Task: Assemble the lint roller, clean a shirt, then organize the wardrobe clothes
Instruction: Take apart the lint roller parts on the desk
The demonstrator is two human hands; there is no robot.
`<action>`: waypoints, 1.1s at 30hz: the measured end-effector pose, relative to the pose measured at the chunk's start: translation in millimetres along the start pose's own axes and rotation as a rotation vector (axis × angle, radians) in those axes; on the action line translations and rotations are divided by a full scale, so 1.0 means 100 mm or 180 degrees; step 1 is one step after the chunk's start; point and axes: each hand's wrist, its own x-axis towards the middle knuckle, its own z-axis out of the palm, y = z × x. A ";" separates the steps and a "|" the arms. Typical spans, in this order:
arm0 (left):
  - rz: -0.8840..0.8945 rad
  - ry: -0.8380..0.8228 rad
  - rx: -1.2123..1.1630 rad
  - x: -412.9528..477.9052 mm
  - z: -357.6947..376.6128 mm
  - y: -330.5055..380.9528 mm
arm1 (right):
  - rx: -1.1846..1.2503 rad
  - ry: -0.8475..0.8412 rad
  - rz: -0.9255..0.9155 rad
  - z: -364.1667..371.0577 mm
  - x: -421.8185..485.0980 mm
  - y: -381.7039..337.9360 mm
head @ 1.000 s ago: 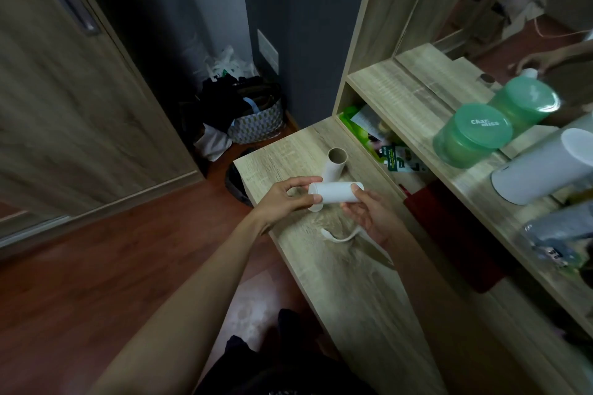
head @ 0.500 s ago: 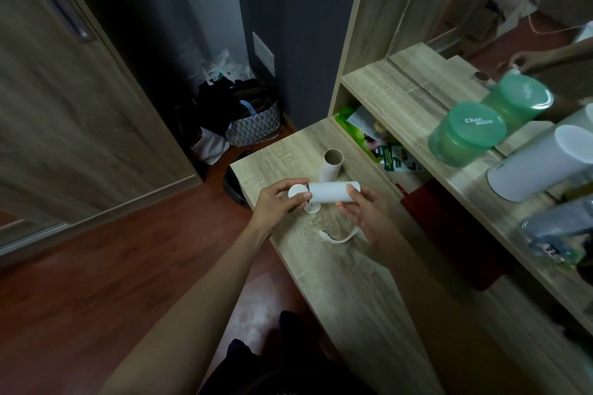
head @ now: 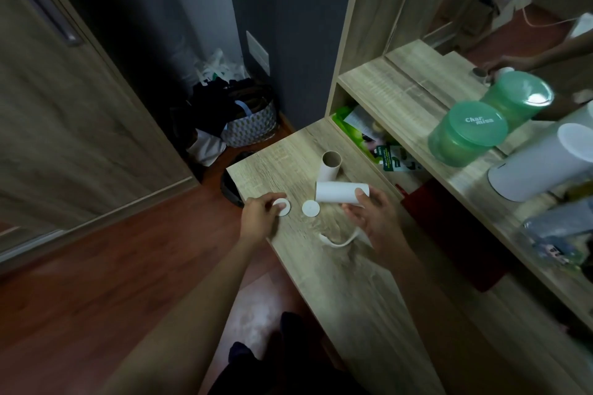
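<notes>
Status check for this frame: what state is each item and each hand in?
white roll: horizontal, gripped by the right hand
end cap: off the roll, pinched by the left hand
second cap: lying flat on the table, untouched
cardboard tube: standing on end, open top up
handle: lying on the table, not attached
green jar: lid on

roll (head: 337,192) wht | cap (head: 283,206) wht | tube (head: 329,168) brn | jar (head: 465,141) grn | basket (head: 253,129) gry/wht geo patt
</notes>
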 end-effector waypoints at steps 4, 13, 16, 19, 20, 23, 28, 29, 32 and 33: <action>0.0222 0.0071 0.0087 0.08 0.05 -0.14 | -0.0116 0.0049 0.0057 0.00 0.01 0.00; 0.0192 -0.0173 -0.1688 -0.14 -0.34 0.49 | -0.0171 -0.0009 -0.0169 0.28 -0.09 -0.13; 0.0133 -0.0491 -0.2178 -0.28 -0.59 0.77 | -0.0345 -0.0210 -0.0367 0.54 -0.09 -0.19; 0.0129 -0.0555 -0.2283 -0.27 -0.78 0.87 | -0.0392 -0.0443 -0.0505 0.82 -0.05 -0.20; 0.0125 -0.0528 -0.2313 -0.24 -0.84 0.87 | -0.0350 -0.0502 -0.0516 0.92 -0.03 -0.19; 0.0063 -0.0300 -0.2351 -0.09 -1.00 0.80 | -0.0297 -0.0660 -0.0540 1.21 0.06 -0.17; -0.0127 -0.0043 -0.2541 0.24 -1.25 0.51 | -0.0551 -0.0836 -0.0459 1.64 0.36 0.03; -0.0184 0.0053 -0.2604 0.33 -1.29 0.43 | -0.0721 -0.0850 -0.0475 1.73 0.46 0.09; -0.0453 0.0507 -0.2772 0.63 -1.42 0.14 | -0.1779 -0.0702 -0.0807 1.95 0.80 0.34; -0.0549 0.0645 -0.2777 0.74 -1.45 0.02 | -0.2327 -0.0633 -0.1007 1.99 0.94 0.44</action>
